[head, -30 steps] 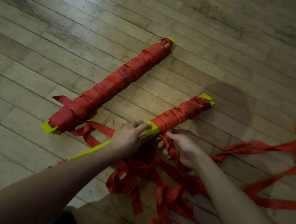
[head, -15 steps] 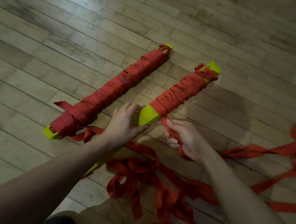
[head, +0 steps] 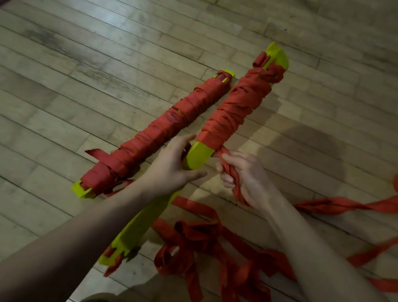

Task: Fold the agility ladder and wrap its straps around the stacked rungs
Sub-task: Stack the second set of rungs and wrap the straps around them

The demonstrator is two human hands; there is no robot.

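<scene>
Right hand [head: 244,179] fisted round bunched red strap [head: 232,178] just below last winding, presumably to keep tension for next turn; left hand [head: 172,170] spread, fingers straight, steadying bare yellow middle of stacked rungs [head: 198,157], far end tilted up off floor [head: 75,84]. Wrapped on upper half only; lower half bare, near end low between forearms. Finished wrapped bundle [head: 170,127] lying just beside, left. Loose strap [head: 206,243] heaped below hands, trailing right out of frame. Left palm contact hidden; strap routing in heap unreadable
</scene>
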